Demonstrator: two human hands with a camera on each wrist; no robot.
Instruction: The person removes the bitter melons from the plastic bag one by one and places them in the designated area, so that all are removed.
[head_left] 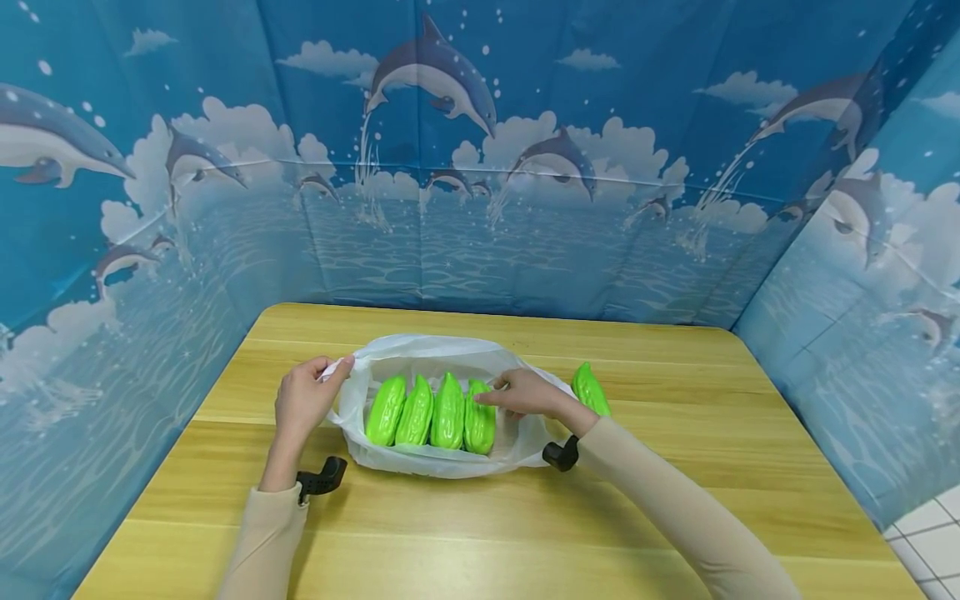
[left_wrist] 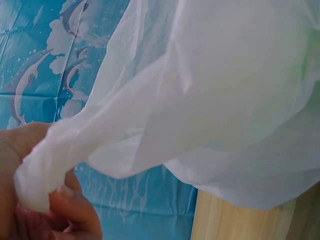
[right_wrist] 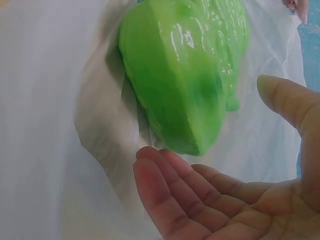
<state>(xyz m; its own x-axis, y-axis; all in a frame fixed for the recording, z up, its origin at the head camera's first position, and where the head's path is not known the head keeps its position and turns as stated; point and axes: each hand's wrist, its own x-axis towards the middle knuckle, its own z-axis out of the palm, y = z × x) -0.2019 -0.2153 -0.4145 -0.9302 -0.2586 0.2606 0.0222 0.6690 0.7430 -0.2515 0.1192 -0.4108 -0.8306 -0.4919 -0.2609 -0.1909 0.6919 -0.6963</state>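
A white plastic bag (head_left: pixel 442 463) lies on the table with its mouth spread wide. Several glossy green bitter melons (head_left: pixel 448 417) lie side by side inside it. My left hand (head_left: pixel 303 400) grips the bag's left handle, which shows bunched between fingers and thumb in the left wrist view. Over the right part of the bag, my right hand (head_left: pixel 528 393) has its fingers extended and thumb apart, holding nothing. Its fingertips are close to the end of the rightmost bitter melon (right_wrist: pixel 175 85); whether they touch cannot be told. Some of the bag's right side is hidden under this hand.
Another bitter melon (head_left: pixel 590 389) lies on the wooden table (head_left: pixel 675 375), just right of the bag and behind my right wrist. A blue dolphin-print curtain (head_left: pixel 480 233) stands along the table's back and sides. Black camera mounts sit at both wrists.
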